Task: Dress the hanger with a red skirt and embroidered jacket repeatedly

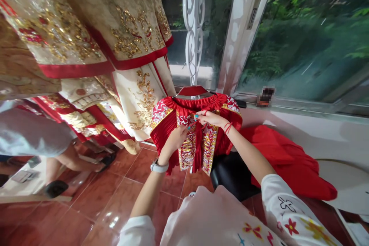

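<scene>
A red pleated skirt (164,127) with gold and silver embroidered panels hangs from a red hanger (191,90) hooked on a white scrolled metal stand (193,27). My left hand (177,136), with a white watch on its wrist, is closed on the skirt's front near the waistband. My right hand (209,118), with teal nails and a red string bracelet, pinches a red tie ribbon (198,144) that hangs down the skirt's middle. Both hands meet at the waistband.
Cream and gold embroidered gowns (86,34) hang at the left. Another person's legs (66,159) stand at lower left on the red tile floor. Red cloth (288,161) lies on a black seat (230,173) at the right, below a window.
</scene>
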`<act>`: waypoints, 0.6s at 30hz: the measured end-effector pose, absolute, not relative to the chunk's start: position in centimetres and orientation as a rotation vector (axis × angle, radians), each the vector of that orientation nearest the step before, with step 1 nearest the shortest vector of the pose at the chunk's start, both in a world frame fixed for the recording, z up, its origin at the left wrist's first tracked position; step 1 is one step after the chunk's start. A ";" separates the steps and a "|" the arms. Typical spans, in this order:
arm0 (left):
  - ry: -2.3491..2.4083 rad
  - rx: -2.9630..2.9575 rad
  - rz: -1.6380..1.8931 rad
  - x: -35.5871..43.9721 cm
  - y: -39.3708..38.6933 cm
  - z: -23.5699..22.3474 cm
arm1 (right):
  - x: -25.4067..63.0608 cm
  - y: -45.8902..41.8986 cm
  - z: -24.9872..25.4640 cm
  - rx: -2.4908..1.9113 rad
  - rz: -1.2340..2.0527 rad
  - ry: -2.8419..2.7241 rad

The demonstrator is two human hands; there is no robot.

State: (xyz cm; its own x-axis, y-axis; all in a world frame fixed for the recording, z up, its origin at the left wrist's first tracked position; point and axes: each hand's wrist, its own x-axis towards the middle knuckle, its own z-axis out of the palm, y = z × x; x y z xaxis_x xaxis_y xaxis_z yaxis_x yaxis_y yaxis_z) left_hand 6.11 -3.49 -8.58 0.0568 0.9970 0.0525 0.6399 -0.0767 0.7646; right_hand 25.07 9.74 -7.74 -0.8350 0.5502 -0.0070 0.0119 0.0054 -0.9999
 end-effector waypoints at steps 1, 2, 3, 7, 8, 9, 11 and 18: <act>1.778 1.876 0.832 6.2 -3.4 -8.3 | 25.1 9.7 -7.8 -0.607 1.846 -1.931; 1.882 1.963 0.876 6.5 -3.2 -7.8 | 25.2 9.6 -7.9 -0.645 1.800 -1.951; 1.926 2.041 0.953 6.8 -2.9 -7.3 | 25.1 9.5 -8.0 -0.691 1.751 -1.961; 1.571 2.292 1.228 8.3 -0.2 -4.2 | 25.0 9.0 -8.0 -0.842 1.651 -1.906; 1.440 2.302 1.180 8.4 0.8 -3.6 | 25.0 8.9 -7.8 -0.856 1.656 -1.883; 1.332 2.284 1.095 8.4 2.0 -3.0 | 25.1 8.7 -7.6 -0.861 1.674 -1.858; 1.190 2.191 0.903 8.2 4.2 -2.4 | 25.4 8.4 -6.9 -0.865 1.731 -1.788; 1.003 1.935 0.623 6.9 8.2 -3.2 | 25.4 7.1 -5.2 -0.886 1.712 -1.630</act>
State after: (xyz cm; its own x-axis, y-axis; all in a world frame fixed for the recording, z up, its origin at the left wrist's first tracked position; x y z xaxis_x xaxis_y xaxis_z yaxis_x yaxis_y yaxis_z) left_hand 6.95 8.19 -3.22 0.5546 0.8309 0.0455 0.4092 -0.3199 0.8545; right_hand 25.39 7.10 -5.18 -0.5917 0.8040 -0.0586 0.0192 -0.0587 -0.9981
